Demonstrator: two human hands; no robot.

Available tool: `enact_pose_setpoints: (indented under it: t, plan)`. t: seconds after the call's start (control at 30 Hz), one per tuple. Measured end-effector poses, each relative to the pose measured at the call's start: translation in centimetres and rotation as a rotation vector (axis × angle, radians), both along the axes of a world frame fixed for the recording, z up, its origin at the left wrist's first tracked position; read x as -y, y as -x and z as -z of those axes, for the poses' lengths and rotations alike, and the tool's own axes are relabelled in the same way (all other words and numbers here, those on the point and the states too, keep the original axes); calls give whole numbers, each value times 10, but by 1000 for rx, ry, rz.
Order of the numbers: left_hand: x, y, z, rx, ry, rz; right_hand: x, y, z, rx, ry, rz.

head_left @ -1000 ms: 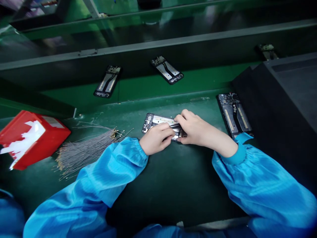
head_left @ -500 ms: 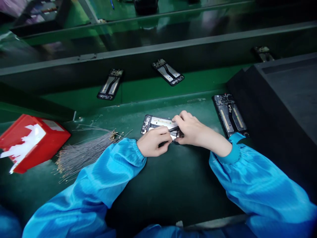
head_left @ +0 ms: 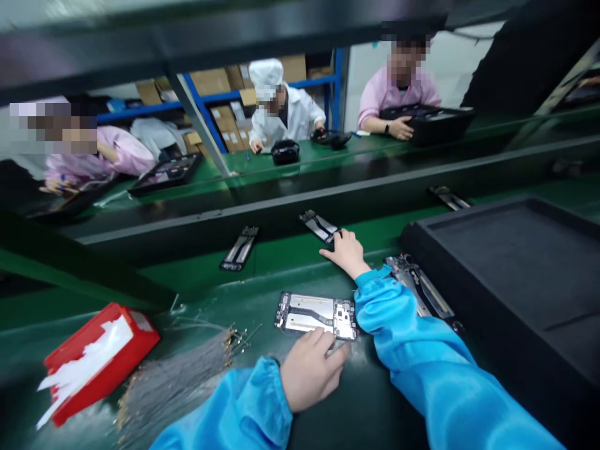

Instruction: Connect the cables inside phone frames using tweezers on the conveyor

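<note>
A big room with a long green surface (head_left: 328, 400), and a darker green belt (head_left: 281, 253) running across just behind it. Three people across the way, busy at their own side. Cardboard boxes on blue shelves far back.

Left hand (head_left: 312, 369) flat and loose on the surface, fingertips touching the near edge of an open phone frame (head_left: 315, 314). Nothing gripped. Frame lying flat, right between the two blue sleeves.

Right hand (head_left: 345, 252) stretched far out to the belt, fingers open, tips on a second phone frame (head_left: 319, 225). Not closed around it.

A third frame (head_left: 240, 249) on the belt, off to the left. Another frame (head_left: 422, 290) beside a big black tray (head_left: 515, 262) on the right.

Red box (head_left: 100, 359) with white bits on the left, and a bunch of thin grey wires (head_left: 178, 381) next to it.
</note>
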State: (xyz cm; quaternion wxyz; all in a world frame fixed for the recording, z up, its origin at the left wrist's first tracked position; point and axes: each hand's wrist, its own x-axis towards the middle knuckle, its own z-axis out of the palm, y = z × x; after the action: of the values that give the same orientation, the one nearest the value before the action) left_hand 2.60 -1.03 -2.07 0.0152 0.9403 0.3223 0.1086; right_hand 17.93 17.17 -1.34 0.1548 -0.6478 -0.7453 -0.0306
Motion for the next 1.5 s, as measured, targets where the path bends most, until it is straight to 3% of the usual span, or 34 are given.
enact_pose_setpoints:
  t: [0.23,0.43,0.53,0.63,0.77,0.9,1.03,1.2,1.33,1.5]
  plan:
    - [-58,8,-1,2,64,-243,-27,0,10,-27,-69,168]
    - [-131,7,-3,8,99,-369,1,-13,4,-1,-182,231]
    - [-149,6,-9,-16,134,-395,22,-19,6,30,-186,225]
    - [-139,11,-19,-21,143,-382,42,-22,10,58,-164,204]
    - [-93,40,-33,-116,154,-455,67,-22,10,96,-106,134]
    - [-52,83,-40,-333,176,-697,95,-15,7,106,-21,-105]
    - [-37,106,-40,-451,253,-748,117,2,10,74,-4,-404]
    - [-34,104,-42,-452,230,-677,132,22,17,69,20,-629]
    - [-35,89,-40,-269,200,-635,135,32,15,39,72,-629]
    - [-34,59,-24,36,291,-502,138,33,11,10,162,-625]
